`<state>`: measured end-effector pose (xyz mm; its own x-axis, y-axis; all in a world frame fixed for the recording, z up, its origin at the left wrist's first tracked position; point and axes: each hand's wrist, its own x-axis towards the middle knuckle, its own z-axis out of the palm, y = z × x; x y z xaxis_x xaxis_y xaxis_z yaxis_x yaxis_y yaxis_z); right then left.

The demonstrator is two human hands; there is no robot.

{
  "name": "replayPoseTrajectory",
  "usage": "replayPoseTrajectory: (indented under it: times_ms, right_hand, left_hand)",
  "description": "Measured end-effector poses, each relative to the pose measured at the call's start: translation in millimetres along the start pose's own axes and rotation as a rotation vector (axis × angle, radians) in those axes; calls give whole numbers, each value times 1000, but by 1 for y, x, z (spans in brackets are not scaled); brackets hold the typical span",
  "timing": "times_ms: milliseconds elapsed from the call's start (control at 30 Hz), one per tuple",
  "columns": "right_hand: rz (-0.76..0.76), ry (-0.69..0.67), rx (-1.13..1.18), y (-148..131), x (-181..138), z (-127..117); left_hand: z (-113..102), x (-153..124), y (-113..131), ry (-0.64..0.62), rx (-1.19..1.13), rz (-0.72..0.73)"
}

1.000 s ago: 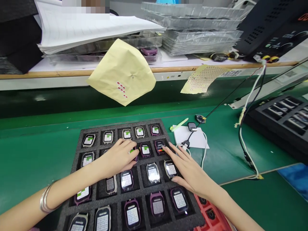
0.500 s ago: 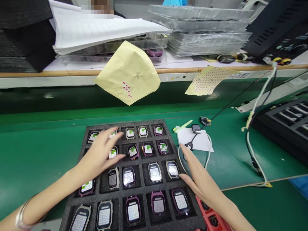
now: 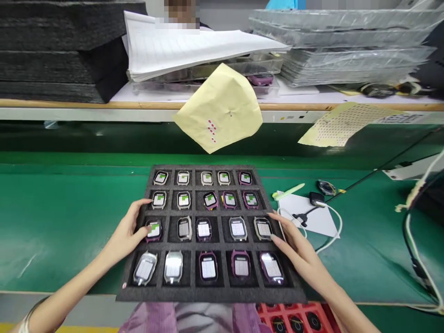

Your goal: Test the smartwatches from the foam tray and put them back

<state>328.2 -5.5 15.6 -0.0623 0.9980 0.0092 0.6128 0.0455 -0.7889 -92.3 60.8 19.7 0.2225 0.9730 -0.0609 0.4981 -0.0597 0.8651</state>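
Note:
A black foam tray (image 3: 211,294) lies on the green bench, its compartments holding several smartwatches with lit screens. My left hand (image 3: 125,236) grips the tray's left side, thumb over the rim beside a purple watch (image 3: 153,231). On the opposite side my right hand (image 3: 300,245) has hold of the right rim, with its thumb near a beige watch (image 3: 262,229). Green and white blocks show on the screens of the two far rows, as on the purple watch at the far right corner (image 3: 245,178). The undersides of both hands' grips are hidden.
A white card (image 3: 312,217) with cables, a small black device (image 3: 316,199) and a light-green pen (image 3: 290,191) lie right of the tray. Below is a red tray (image 3: 277,314) of round black parts. The shelf bears black foam (image 3: 41,55), papers (image 3: 194,46) and clear trays (image 3: 329,64).
My left hand has moved from above the tray's far rows to its left edge. My right hand stays at the right edge. The view has shifted, and the tray now sits squarer in it.

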Motion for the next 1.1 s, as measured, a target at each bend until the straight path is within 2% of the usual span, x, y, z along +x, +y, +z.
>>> replayPoseTrajectory:
  times_ms: [133,233,300,400,500,567,633,767,1000,1100]
  right_hand:
    - [-96,-5,-185,4,26,-10]
    - [-179,-63,-433,3,32,-24]
    - [-208,0,-605,-4,34,-32]
    - [-330,76,-715,-25,42,-32]
    - [-522,-78,-584,-56,58,-13]
    - [-620,-165,-552,-76,71,8]
    - [-665,-252,-593,-92,83,29]
    - [-695,-357,-732,-109,100,58]
    - [-681,-346,-653,-108,106,69]
    - [-650,-311,-564,-108,105,62]
  left_hand:
    - [-15,21,7,-114,208,62]
    - [-28,15,20,-186,473,143]
    - [-30,9,30,-188,634,215]
    - [-19,6,43,-165,800,355]
    - [6,15,57,-175,863,490]
    - [23,24,67,-204,886,536]
    - [35,32,76,-235,898,519]
    - [42,40,86,-293,945,411]
    - [38,47,74,-285,808,413]
    - [30,50,71,-259,479,392]
